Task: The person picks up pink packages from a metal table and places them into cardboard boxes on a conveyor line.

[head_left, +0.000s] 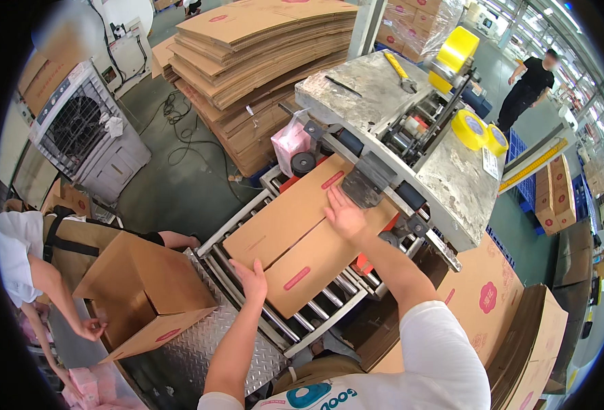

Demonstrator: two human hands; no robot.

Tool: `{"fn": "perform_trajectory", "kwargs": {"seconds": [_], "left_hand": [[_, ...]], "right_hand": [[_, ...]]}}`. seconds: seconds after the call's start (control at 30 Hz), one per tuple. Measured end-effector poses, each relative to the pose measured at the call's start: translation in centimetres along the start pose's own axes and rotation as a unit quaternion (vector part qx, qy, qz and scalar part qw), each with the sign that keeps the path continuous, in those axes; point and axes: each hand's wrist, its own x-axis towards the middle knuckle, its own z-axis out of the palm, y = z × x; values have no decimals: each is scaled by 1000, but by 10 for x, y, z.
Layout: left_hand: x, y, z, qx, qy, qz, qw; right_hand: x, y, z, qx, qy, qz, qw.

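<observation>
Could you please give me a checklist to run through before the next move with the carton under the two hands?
1. Carton on the roller conveyor: ok, it lies on the rollers.
2. Top flaps down: ok, they lie flat along the middle seam.
3. Left hand placed: ok, open at the carton's near left edge.
4. Right hand away from the machine: arguably not ok, it lies flat on the flaps close to the dark plate.
5. Machine top free of loose tools: not ok, a yellow-handled wrench lies there.
6. Carton's underside sealed: cannot tell, hidden.
</observation>
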Motion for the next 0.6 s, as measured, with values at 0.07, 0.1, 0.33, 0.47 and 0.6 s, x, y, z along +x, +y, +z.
{"fn": "perform_trajectory", "kwargs": {"seconds": [0.07, 0.1, 0.33, 0.47, 0.6], "left_hand": [[-16, 11, 10, 1, -7, 69, 998], [-33, 8, 11, -58, -25, 93, 994], [-179, -134, -38, 153, -454, 53, 876], [-195, -298, -114, 349, -589, 74, 725], [-206, -300, -192, 340, -477, -33, 810]], "right_hand": [[-43, -35, 8, -14, 17, 38, 999], [-71, -65, 0, 7, 12, -9, 1000], [-342, -154, -88, -142, -408, 203, 879], [-432, -189, -107, -235, -408, 100, 877], [-460, -197, -106, -254, -314, 122, 907]]}}
